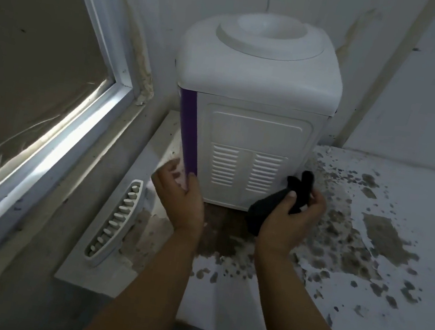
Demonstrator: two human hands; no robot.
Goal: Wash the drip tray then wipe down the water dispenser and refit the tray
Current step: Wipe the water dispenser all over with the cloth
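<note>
While the left hand (181, 190) braces the white plastic water dispenser's (252, 119) purple corner, the right hand (292, 216) clutches a bunched black cloth (276, 202) for wiping.

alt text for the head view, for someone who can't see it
A person's left hand grips the purple-edged lower corner of a white water dispenser while the right hand holds a black cloth against its vented panel. The drip tray lies on the stained counter, left.

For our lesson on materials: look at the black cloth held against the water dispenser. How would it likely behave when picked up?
The black cloth is bunched in the right hand with loose ends poking up, so it is probably floppy. It crumples small, so likely light. Soft fabric should not roll or break; whether it is wet cannot be told.
</note>
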